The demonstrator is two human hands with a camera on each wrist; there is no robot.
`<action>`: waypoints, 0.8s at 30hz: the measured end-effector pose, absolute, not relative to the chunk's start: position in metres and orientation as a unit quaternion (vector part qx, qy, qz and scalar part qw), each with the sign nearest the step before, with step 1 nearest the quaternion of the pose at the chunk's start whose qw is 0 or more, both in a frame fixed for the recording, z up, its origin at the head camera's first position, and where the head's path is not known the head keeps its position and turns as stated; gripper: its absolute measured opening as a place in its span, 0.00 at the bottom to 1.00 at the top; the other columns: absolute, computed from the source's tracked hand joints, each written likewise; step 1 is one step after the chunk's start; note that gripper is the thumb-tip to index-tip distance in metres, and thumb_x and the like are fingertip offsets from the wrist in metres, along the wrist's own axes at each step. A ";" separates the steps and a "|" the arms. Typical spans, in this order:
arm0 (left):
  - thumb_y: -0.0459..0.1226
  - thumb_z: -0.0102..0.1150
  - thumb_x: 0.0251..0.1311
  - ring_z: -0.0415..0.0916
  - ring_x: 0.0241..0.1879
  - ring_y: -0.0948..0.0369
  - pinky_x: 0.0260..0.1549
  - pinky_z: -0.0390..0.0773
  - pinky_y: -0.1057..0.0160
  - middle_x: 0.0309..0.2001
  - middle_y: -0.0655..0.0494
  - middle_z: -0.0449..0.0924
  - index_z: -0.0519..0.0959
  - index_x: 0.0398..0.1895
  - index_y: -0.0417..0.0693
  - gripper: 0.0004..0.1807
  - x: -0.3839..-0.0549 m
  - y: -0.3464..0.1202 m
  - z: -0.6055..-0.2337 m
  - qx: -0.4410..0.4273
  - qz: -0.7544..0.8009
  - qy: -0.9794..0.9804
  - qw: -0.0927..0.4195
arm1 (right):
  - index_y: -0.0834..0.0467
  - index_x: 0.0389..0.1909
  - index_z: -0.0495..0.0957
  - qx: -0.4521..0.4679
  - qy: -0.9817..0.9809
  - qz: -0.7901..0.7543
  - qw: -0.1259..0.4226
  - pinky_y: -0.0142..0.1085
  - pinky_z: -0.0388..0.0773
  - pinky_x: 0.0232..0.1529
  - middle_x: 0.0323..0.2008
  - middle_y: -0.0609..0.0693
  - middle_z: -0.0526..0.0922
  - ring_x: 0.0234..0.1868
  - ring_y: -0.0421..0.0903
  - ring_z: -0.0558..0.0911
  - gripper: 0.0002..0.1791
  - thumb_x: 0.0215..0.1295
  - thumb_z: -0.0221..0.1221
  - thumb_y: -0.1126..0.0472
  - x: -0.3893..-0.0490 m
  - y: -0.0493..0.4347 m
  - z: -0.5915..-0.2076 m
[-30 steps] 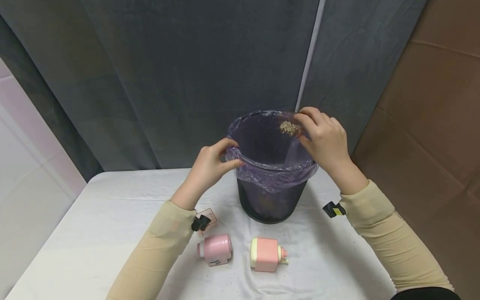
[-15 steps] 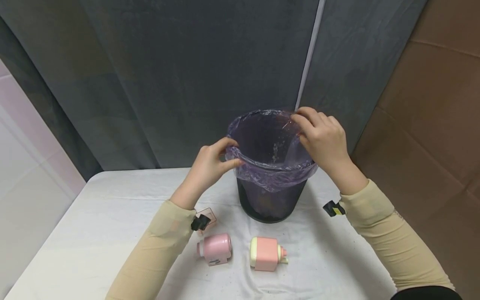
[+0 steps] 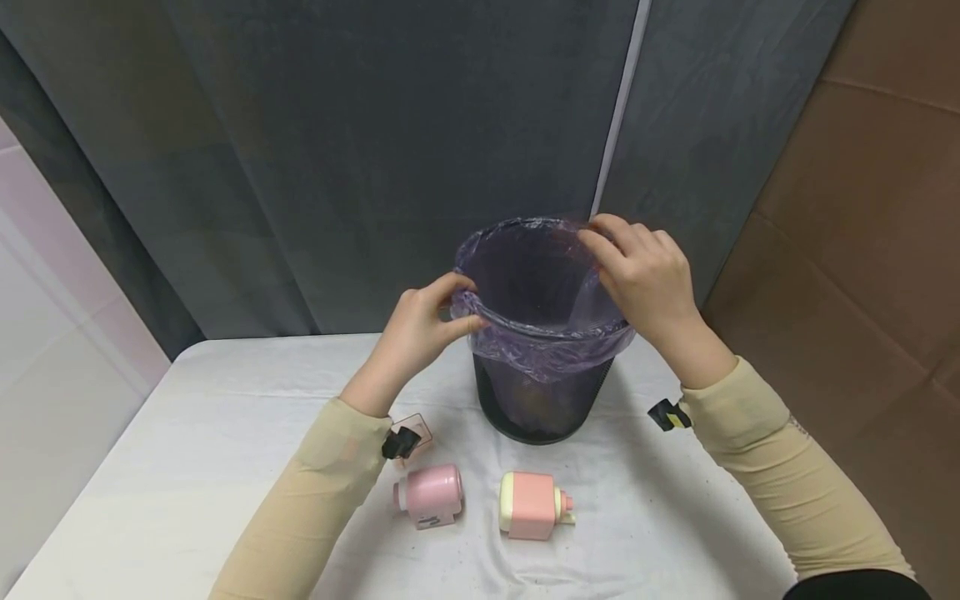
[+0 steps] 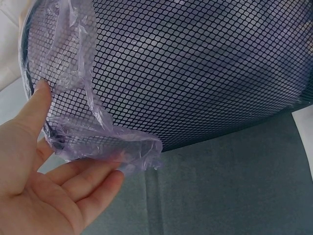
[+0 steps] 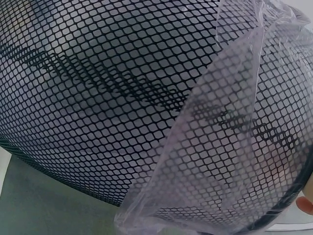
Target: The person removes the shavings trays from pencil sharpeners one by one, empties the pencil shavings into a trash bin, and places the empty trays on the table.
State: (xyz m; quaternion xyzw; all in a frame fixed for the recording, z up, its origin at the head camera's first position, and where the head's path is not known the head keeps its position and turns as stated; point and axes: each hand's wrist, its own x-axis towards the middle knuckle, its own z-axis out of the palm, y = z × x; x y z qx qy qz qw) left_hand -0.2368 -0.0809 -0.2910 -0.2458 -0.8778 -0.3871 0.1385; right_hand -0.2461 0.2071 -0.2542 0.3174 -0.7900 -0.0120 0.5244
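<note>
In the head view, a black mesh waste bin [image 3: 540, 408] lined with a purple plastic bag [image 3: 543, 354] stands upright on the table. At its left rim, my left hand [image 3: 423, 325] pinches the bag and rim between thumb and fingers; the left wrist view shows this hand [image 4: 58, 176] from outside the mesh. Over the right side of the opening, my right hand [image 3: 648, 275] holds a small clear container with reddish edges [image 3: 572, 237], mostly hidden by the fingers. Only a fingertip [image 5: 305, 205] shows in the right wrist view.
Two small desktop devices lie in front of the bin: a pink one [image 3: 433, 492] and a coral-and-yellow one [image 3: 531, 507] with a small knob. A clear box with reddish edges [image 3: 414, 427] is partly behind the left sleeve. Grey curtain hangs behind; a brown panel [image 3: 862, 217] flanks the right.
A clump of brown shavings at the right hand's container dropped into the bin; bits were falling half a second ago and no longer show. Both hands have stayed nearly in place.
</note>
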 end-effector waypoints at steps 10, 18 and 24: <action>0.43 0.70 0.53 0.76 0.51 0.50 0.50 0.74 0.47 0.48 0.50 0.81 0.77 0.51 0.49 0.23 -0.236 -0.080 -0.291 -0.246 -0.385 -0.878 0.141 | 0.59 0.47 0.80 0.342 -0.769 -0.013 0.540 0.44 0.69 0.22 0.47 0.56 0.79 0.32 0.57 0.78 0.18 0.58 0.55 0.77 -0.246 0.207 -0.255; 0.42 0.70 0.53 0.77 0.51 0.51 0.50 0.74 0.47 0.46 0.50 0.82 0.77 0.51 0.48 0.22 -0.236 -0.080 -0.292 -0.251 -0.387 -0.876 0.142 | 0.59 0.48 0.79 0.361 -0.760 -0.031 0.539 0.45 0.71 0.23 0.48 0.57 0.78 0.33 0.57 0.79 0.14 0.65 0.56 0.74 -0.245 0.207 -0.255; 0.42 0.70 0.53 0.77 0.51 0.51 0.50 0.74 0.47 0.46 0.50 0.82 0.77 0.52 0.47 0.23 -0.236 -0.080 -0.292 -0.251 -0.388 -0.875 0.142 | 0.59 0.48 0.80 0.371 -0.758 -0.042 0.534 0.46 0.71 0.24 0.48 0.58 0.78 0.34 0.57 0.79 0.15 0.66 0.54 0.75 -0.245 0.207 -0.255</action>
